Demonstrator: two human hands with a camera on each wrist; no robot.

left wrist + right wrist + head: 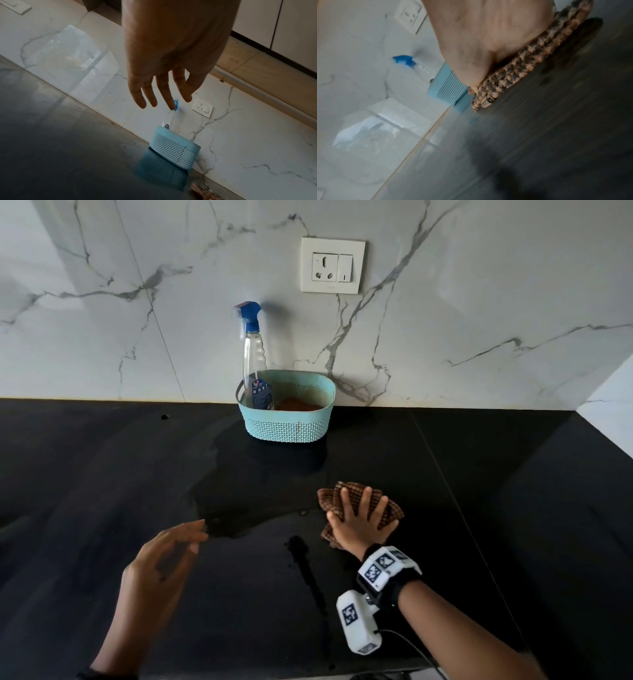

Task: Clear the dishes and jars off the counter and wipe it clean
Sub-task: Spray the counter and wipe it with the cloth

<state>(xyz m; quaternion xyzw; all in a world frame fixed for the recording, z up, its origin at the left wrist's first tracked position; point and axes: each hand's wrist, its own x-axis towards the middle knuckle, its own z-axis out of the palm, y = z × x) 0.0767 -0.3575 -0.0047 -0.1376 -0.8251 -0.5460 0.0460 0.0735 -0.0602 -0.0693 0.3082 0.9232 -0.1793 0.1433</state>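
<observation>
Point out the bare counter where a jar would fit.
Bare counter left of the basket, to the left edge; another patch right of the cloth and basket. Crowded: middle front, where both hands work, and the wet streak.

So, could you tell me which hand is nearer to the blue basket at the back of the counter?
Right. The right hand lies flat on the cloth, in front of the basket and slightly to its right. The left hand hovers open, farther toward the front and left.
</observation>
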